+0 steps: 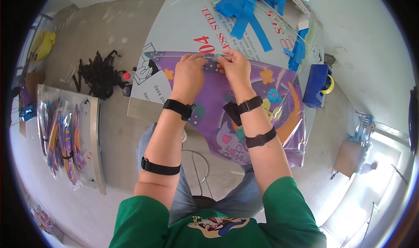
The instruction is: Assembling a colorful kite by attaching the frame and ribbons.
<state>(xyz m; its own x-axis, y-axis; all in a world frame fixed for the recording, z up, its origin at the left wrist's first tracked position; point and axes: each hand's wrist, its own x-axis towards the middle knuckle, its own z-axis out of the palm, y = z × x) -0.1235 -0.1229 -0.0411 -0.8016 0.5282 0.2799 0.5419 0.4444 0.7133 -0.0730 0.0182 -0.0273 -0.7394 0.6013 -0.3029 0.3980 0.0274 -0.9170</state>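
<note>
A shiny purple printed sheet (209,117) with orange stars, a moon and cartoon shapes lies over the near part of the table and hangs down over its near edge toward my lap. Its far edge is straight, with a thin pale strip or rod running along it. My left hand (190,75) is closed at that far edge, fingers curled over it. Close beside it, my right hand (235,69) pinches the same edge between thumb and fingers. Black straps circle both wrists and forearms.
The table (183,25) has a printed white covering. Blue strips (244,12) and thin pale rods lie at its far side. A blue box (316,86) with a yellow tape roll stands right. Bagged colourful bundles (65,139) lie left, near a black tangled heap (98,75) on the floor.
</note>
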